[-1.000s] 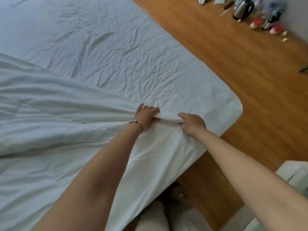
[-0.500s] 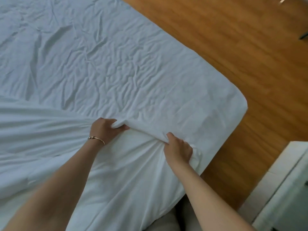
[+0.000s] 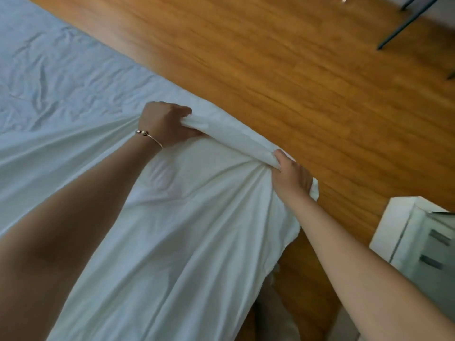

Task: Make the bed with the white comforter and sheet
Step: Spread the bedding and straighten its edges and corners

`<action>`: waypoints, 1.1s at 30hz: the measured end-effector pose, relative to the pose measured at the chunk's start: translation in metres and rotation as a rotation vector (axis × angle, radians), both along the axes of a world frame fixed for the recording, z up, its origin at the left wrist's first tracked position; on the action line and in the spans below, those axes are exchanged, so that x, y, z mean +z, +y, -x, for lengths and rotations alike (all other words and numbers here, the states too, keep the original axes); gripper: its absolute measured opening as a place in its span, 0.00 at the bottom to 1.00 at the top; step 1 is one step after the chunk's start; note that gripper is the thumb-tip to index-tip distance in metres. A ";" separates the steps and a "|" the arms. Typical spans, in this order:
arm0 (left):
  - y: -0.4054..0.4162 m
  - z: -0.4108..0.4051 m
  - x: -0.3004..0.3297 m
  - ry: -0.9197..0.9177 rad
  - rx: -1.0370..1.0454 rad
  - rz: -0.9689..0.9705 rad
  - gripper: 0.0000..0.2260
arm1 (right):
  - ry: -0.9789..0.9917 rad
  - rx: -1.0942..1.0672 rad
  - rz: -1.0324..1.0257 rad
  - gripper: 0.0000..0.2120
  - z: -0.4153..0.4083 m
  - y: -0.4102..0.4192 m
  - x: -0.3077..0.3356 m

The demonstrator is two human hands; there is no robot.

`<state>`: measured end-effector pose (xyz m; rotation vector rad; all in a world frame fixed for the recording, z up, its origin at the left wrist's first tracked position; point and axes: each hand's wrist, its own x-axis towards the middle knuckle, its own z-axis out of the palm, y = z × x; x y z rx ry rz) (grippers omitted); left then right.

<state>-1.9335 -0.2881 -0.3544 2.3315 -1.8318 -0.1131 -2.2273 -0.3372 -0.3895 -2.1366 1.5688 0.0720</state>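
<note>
Both hands grip the leading edge of the white comforter (image 3: 187, 217) at centre frame: the left hand (image 3: 163, 124) has its fingers curled round a bunched fold, and the right hand (image 3: 291, 175) pinches the gathered corner at the bed's right edge. The comforter fills the lower left and centre; the creased sheet (image 3: 61, 77) lies exposed in the upper left. Risks, as judged: the right-hand corner already overhangs the wooden floor (image 3: 295, 70), so a slackened grip could drop it there. Uneven pulling could leave the cover skewed. Creases in the sheet may be covered unsmoothed. The white cabinet (image 3: 418, 242) at lower right stands near the right arm.
</note>
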 end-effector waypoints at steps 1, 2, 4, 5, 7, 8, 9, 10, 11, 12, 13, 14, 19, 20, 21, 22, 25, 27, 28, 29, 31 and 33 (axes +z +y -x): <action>-0.015 0.002 -0.006 -0.002 0.026 -0.106 0.32 | -0.061 -0.042 -0.045 0.03 0.002 -0.007 -0.004; -0.027 0.003 -0.013 -0.001 0.098 -0.263 0.34 | -0.080 -0.049 -0.082 0.08 0.003 -0.012 -0.007; -0.033 0.005 -0.027 0.018 0.208 -0.538 0.40 | -0.021 0.042 -0.112 0.12 0.007 -0.017 -0.010; -0.034 0.006 -0.028 0.018 0.239 -0.561 0.41 | 0.013 0.086 -0.093 0.08 0.007 -0.020 -0.012; -0.048 0.001 -0.022 -0.026 0.252 -0.402 0.37 | 0.061 0.087 -0.014 0.07 0.005 -0.032 -0.013; -0.055 0.000 -0.017 -0.036 0.237 -0.319 0.35 | 0.054 0.038 -0.006 0.09 0.004 -0.037 -0.014; -0.060 0.000 -0.013 -0.045 0.224 -0.284 0.34 | 0.034 -0.008 -0.025 0.09 0.001 -0.040 -0.018; -0.064 0.004 -0.016 -0.063 0.230 -0.306 0.34 | 0.005 -0.048 -0.047 0.09 -0.001 -0.040 -0.021; -0.066 0.009 -0.023 -0.072 0.258 -0.361 0.35 | -0.005 -0.078 -0.065 0.10 -0.003 -0.039 -0.026; -0.067 0.015 -0.032 -0.075 0.300 -0.431 0.36 | 0.005 -0.075 -0.085 0.11 -0.005 -0.038 -0.028; -0.066 0.022 -0.042 -0.083 0.353 -0.475 0.37 | 0.039 -0.064 -0.098 0.13 -0.006 -0.038 -0.030; -0.065 0.030 -0.049 -0.083 0.424 -0.479 0.38 | 0.091 -0.058 -0.093 0.14 -0.007 -0.038 -0.031; -0.046 0.098 -0.050 0.209 0.947 -0.221 0.36 | -0.056 0.508 0.250 0.30 -0.008 -0.051 -0.004; -0.040 0.117 -0.051 0.259 0.990 -0.201 0.35 | -0.065 0.743 0.162 0.33 -0.007 -0.052 0.002; -0.036 0.133 -0.050 0.301 0.986 -0.255 0.35 | -0.035 0.899 0.033 0.36 -0.006 -0.054 0.007; -0.034 0.143 -0.048 0.350 0.958 -0.351 0.36 | 0.035 0.957 -0.134 0.38 -0.006 -0.058 0.015; -0.039 0.144 -0.041 0.447 0.900 -0.564 0.43 | 0.233 0.936 -0.528 0.36 -0.012 -0.091 0.033; -0.046 0.132 -0.039 0.518 0.936 -0.652 0.46 | 0.425 1.065 -0.566 0.30 -0.026 -0.123 0.050; -0.050 0.127 -0.040 0.545 0.964 -0.689 0.47 | 0.505 1.121 -0.546 0.28 -0.033 -0.141 0.058; -0.056 0.123 -0.039 0.543 0.988 -0.722 0.47 | 0.543 1.139 -0.538 0.26 -0.040 -0.161 0.065; -0.065 0.122 -0.035 0.569 1.047 -0.791 0.47 | 0.552 1.071 -0.596 0.25 -0.057 -0.201 0.084; -0.079 0.121 -0.022 0.633 1.137 -0.836 0.48 | 0.450 0.947 -0.664 0.26 -0.084 -0.238 0.097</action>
